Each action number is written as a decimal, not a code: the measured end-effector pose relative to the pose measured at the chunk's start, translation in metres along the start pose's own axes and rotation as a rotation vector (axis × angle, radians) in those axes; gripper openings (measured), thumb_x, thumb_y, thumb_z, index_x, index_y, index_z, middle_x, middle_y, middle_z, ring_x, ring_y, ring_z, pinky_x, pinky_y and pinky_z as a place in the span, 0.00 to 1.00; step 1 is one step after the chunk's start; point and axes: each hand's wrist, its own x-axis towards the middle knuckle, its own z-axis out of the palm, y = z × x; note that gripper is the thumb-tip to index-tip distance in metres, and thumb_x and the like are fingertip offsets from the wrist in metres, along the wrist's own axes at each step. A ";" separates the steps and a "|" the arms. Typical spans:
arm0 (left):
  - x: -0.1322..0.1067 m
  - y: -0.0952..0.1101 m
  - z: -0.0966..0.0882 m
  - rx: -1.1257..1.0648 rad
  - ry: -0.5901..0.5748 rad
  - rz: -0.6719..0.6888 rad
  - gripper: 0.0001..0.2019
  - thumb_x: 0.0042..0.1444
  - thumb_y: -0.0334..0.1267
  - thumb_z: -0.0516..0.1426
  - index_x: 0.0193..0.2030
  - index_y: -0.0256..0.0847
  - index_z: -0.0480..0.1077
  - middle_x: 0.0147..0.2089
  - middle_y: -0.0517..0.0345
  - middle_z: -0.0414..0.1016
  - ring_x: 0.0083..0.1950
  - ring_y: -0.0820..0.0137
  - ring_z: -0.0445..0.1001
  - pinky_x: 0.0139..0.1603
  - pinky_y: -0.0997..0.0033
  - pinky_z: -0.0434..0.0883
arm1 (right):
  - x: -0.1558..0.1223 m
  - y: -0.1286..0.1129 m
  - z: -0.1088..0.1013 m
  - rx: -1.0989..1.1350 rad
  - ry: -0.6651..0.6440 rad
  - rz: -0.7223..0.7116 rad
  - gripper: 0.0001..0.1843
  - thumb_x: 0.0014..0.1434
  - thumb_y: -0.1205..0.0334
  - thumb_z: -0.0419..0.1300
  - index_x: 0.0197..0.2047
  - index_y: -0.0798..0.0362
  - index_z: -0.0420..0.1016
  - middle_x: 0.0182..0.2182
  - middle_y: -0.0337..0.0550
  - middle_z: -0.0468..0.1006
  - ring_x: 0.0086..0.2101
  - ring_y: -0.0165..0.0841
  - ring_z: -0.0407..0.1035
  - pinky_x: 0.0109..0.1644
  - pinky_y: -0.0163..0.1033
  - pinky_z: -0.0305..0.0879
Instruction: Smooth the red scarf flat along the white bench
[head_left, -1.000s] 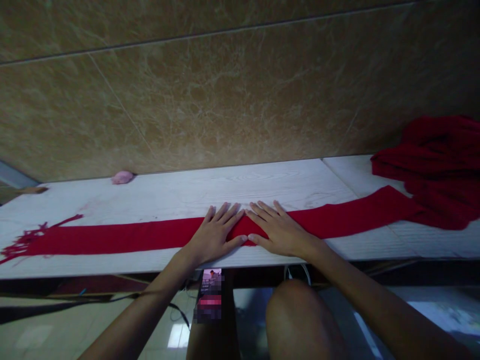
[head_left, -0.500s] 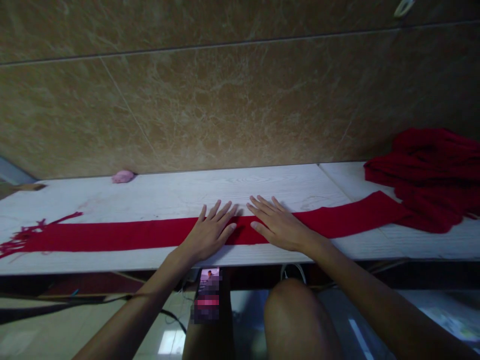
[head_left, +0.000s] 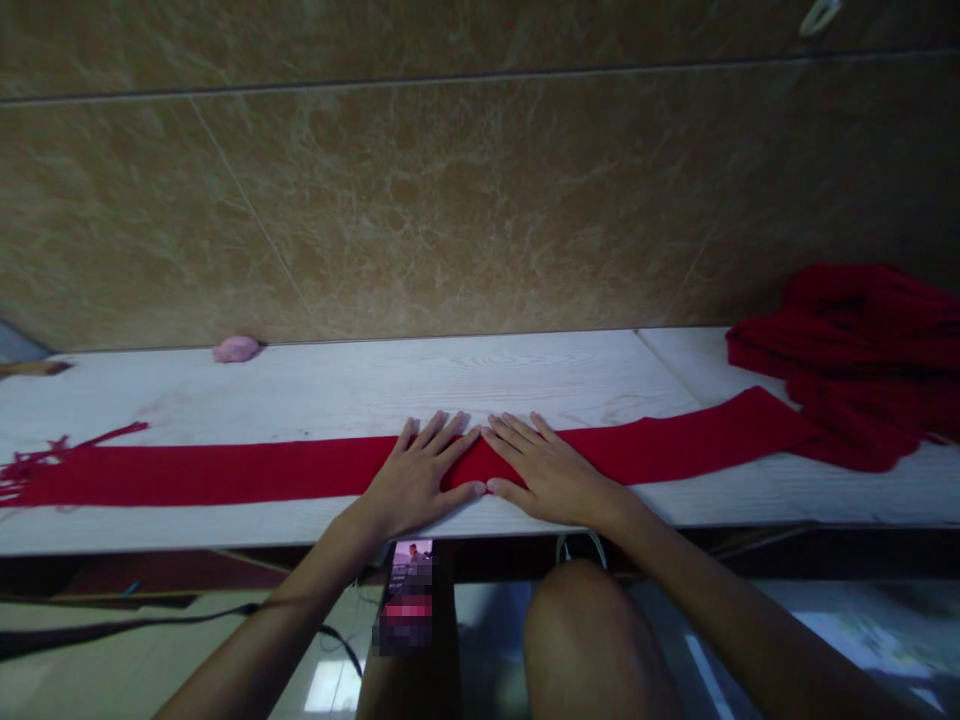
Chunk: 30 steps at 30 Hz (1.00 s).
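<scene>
A long red scarf [head_left: 225, 473] lies flat along a white wood-grain tabletop [head_left: 420, 375]. Its fringed end is at the far left, and its other part runs into a crumpled red heap at the right. My left hand [head_left: 420, 470] rests palm down on the middle of the strip, fingers spread. Beside it, my right hand [head_left: 546, 465] also lies flat on the scarf with its fingers stretched out. The thumbs and index fingertips of both hands nearly meet, with a patch of red cloth between them. Neither hand grips the cloth.
A brown marbled tile wall [head_left: 450, 200] rises behind the table. Near it sits a small pink lump [head_left: 237, 349], and a wooden piece [head_left: 34, 368] lies at the left end. Below the front edge, a lit phone [head_left: 409, 590] rests on my leg. Dark cables [head_left: 127, 625] hang lower left.
Both hands have drawn closer together and slid slightly toward me on the scarf, so the thumbs nearly touch. The view has shifted a little; the scarf stays in place.
</scene>
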 end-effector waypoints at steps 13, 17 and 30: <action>0.000 0.005 -0.007 0.031 0.038 -0.045 0.41 0.67 0.70 0.46 0.80 0.52 0.54 0.81 0.54 0.52 0.82 0.48 0.49 0.78 0.31 0.48 | -0.103 0.051 -0.053 0.166 0.183 0.199 0.31 0.77 0.47 0.48 0.79 0.45 0.56 0.77 0.46 0.53 0.76 0.42 0.43 0.78 0.62 0.42; 0.016 0.034 -0.015 0.039 0.105 -0.075 0.35 0.73 0.62 0.41 0.79 0.48 0.57 0.81 0.53 0.53 0.83 0.49 0.46 0.79 0.32 0.49 | -0.136 0.120 -0.065 0.111 0.241 0.328 0.32 0.76 0.47 0.46 0.77 0.47 0.60 0.76 0.50 0.57 0.74 0.45 0.49 0.76 0.65 0.47; 0.070 0.124 0.010 -0.036 -0.026 0.156 0.34 0.75 0.61 0.36 0.81 0.49 0.50 0.82 0.54 0.48 0.83 0.53 0.43 0.80 0.37 0.45 | -0.134 0.162 -0.032 -0.015 0.066 0.311 0.36 0.75 0.40 0.44 0.77 0.50 0.60 0.76 0.52 0.56 0.75 0.48 0.47 0.76 0.68 0.42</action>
